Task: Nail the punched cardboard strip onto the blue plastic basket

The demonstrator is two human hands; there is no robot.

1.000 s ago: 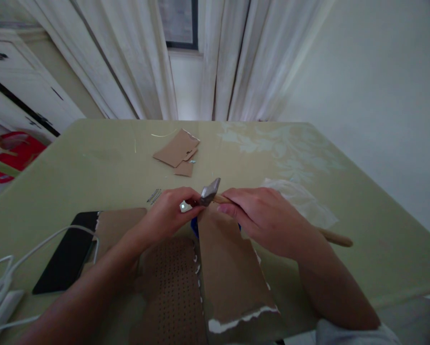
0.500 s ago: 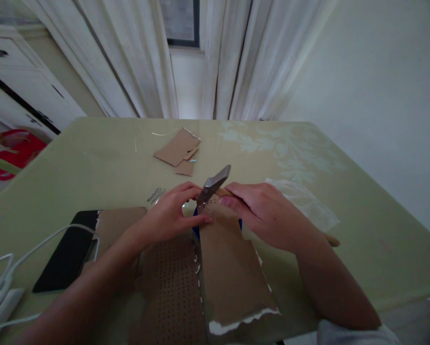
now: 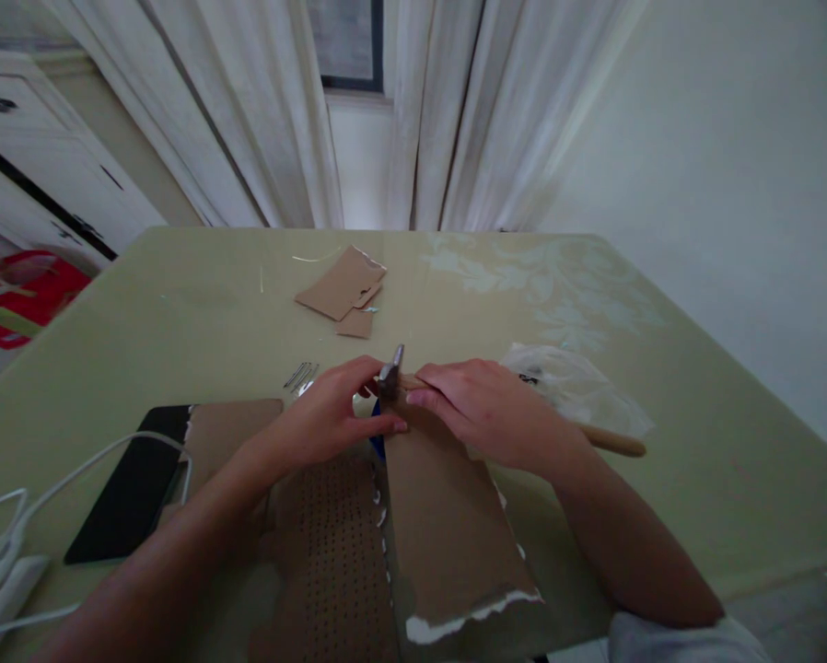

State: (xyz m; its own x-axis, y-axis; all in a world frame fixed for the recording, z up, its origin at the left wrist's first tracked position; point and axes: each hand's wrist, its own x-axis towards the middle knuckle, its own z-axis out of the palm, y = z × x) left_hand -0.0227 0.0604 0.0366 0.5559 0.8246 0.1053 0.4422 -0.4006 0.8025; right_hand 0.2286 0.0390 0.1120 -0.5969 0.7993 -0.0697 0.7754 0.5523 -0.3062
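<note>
My right hand [image 3: 489, 410] is wrapped round the wooden handle of a hammer [image 3: 390, 376], whose butt sticks out past the wrist. The metal head is down at the far left corner of a torn-edged cardboard strip [image 3: 455, 525]. At that same corner my left hand [image 3: 337, 410] is closed, its thumb lying on the strip and its fingertips beside the hammer head. Whether the fingers also pinch a nail is hidden. Something blue [image 3: 378, 435] shows under the strip. Left of it lies another cardboard sheet [image 3: 337, 552] with rows of small holes.
Several thin metal pins [image 3: 300, 376] lie beyond my left hand. Cardboard scraps [image 3: 344, 284] rest farther back. A clear plastic bag [image 3: 586, 391] is at the right. On the left are a black tablet-like slab [image 3: 127, 488], white cables and a power strip [image 3: 5, 589].
The hammer head has swung down and left onto the cardboard's corner. My right hand has moved slightly left with it, while my left hand stays in place.
</note>
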